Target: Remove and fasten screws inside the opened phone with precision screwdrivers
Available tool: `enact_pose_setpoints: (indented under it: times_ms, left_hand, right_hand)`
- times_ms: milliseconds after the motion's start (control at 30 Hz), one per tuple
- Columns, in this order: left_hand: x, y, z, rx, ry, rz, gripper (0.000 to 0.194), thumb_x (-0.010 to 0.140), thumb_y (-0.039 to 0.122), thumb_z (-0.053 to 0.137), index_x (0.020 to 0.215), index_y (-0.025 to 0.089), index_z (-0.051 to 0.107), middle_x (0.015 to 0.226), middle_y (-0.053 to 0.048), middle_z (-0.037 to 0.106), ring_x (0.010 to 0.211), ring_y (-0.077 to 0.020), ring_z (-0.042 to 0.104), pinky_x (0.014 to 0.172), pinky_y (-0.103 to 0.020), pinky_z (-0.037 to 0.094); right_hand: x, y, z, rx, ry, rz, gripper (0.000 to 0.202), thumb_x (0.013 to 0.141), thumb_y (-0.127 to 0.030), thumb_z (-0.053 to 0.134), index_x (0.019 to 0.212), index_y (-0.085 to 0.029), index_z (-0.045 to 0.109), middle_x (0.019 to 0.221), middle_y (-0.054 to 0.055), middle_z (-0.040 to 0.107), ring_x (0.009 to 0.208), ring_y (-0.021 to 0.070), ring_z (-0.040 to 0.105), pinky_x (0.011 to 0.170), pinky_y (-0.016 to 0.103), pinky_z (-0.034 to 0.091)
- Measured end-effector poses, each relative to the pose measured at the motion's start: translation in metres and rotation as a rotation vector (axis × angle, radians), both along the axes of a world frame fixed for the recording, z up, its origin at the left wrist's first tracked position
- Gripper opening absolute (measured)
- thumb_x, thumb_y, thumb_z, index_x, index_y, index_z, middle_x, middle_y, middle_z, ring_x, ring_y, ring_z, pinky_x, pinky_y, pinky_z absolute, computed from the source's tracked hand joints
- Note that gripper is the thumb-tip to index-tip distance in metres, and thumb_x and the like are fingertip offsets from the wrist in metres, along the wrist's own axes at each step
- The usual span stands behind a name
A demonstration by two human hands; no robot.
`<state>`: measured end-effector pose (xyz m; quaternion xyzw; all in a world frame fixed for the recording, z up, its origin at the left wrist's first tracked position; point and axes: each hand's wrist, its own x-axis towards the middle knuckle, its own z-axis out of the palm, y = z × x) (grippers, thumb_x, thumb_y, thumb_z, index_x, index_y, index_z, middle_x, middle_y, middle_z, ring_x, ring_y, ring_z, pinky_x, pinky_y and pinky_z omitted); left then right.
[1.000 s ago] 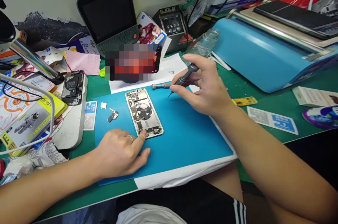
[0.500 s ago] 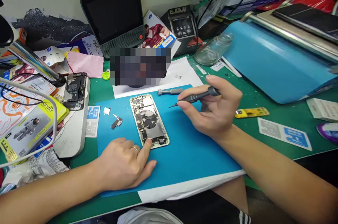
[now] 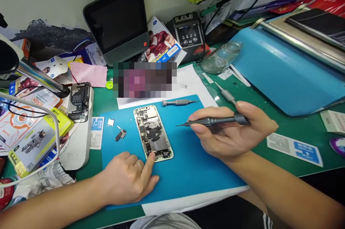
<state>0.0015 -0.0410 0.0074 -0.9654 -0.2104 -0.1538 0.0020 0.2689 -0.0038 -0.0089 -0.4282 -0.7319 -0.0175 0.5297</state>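
So the opened phone (image 3: 156, 133) is laid on the blue mat (image 3: 194, 175), a bit left of centre, and its near end is pinned by the index finger of the left hand (image 3: 129, 178). The other fingers there are curled in; whether anything's tucked under them can't really be told from this angle. On the right hand (image 3: 231, 135) the grip is closed, with a slim dark screwdriver (image 3: 215, 121) pinched between thumb and fingers, tip pointed left, just right of the phone. Light pressure on the frame would probably be safer than on exposed parts, and the bit is best stood upright so it's seated squarely. The silver plate (image 3: 110, 122) and dark part (image 3: 120, 134) at the mat's left are easily knocked, so the left wrist is best steered clear.
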Motion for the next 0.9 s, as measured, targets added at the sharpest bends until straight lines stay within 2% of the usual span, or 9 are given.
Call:
enact_pose_setpoints:
  times_ms: [200,300,400,500,600,900]
  left_hand:
    - [0.0,-0.002,0.0,0.033,-0.005,0.007,0.042,0.106,0.03,0.042,0.117,-0.002,0.068,0.057,-0.002,0.062,0.047,-0.0194,0.06,0.04,-0.036,0.044]
    - [0.001,-0.003,-0.001,0.054,-0.009,0.015,0.041,0.106,0.029,0.042,0.116,-0.002,0.068,0.056,-0.001,0.062,0.046,-0.0192,0.059,0.04,-0.036,0.045]
    - [0.002,-0.003,-0.001,0.065,-0.009,0.013,0.042,0.106,0.029,0.042,0.115,-0.002,0.068,0.056,-0.001,0.062,0.046,-0.0188,0.059,0.04,-0.036,0.045]
    - [0.004,-0.004,-0.001,0.069,-0.014,0.01,0.042,0.106,0.029,0.041,0.114,-0.002,0.069,0.056,-0.001,0.061,0.045,-0.0186,0.059,0.039,-0.035,0.044]
    - [0.005,-0.003,-0.001,0.074,-0.014,0.01,0.042,0.106,0.029,0.041,0.113,-0.002,0.07,0.055,-0.001,0.062,0.045,-0.0186,0.059,0.039,-0.035,0.044]
    - [0.005,-0.004,-0.001,0.09,-0.022,0.026,0.042,0.106,0.03,0.044,0.112,-0.001,0.07,0.055,-0.001,0.061,0.046,-0.0181,0.059,0.04,-0.034,0.042]
  right_hand:
    - [-0.006,-0.004,0.006,0.057,0.004,0.133,0.084,0.09,-0.017,0.07,0.157,-0.04,0.026,0.081,0.001,0.072,0.06,0.0218,0.071,0.054,0.038,0.062]
    - [-0.006,-0.006,0.008,0.073,-0.017,0.196,0.083,0.091,-0.019,0.07,0.158,-0.038,0.025,0.079,0.002,0.074,0.058,0.0207,0.07,0.055,0.037,0.062]
    - [-0.004,-0.004,0.01,0.076,-0.062,0.19,0.08,0.092,-0.022,0.069,0.157,-0.037,0.026,0.076,0.001,0.074,0.057,0.0199,0.07,0.051,0.033,0.06]
    - [-0.002,0.002,0.008,0.155,-0.099,0.247,0.082,0.088,-0.018,0.074,0.156,-0.031,0.031,0.072,-0.001,0.071,0.058,0.0182,0.07,0.048,0.027,0.059]
    - [-0.001,0.009,0.005,0.191,-0.055,0.331,0.084,0.085,-0.012,0.076,0.156,-0.024,0.033,0.077,0.0,0.07,0.06,0.0163,0.07,0.053,0.027,0.062]
    - [-0.002,0.01,-0.001,0.086,0.056,0.37,0.075,0.088,-0.012,0.073,0.153,-0.029,0.039,0.1,0.006,0.073,0.067,0.0162,0.07,0.062,0.031,0.065]
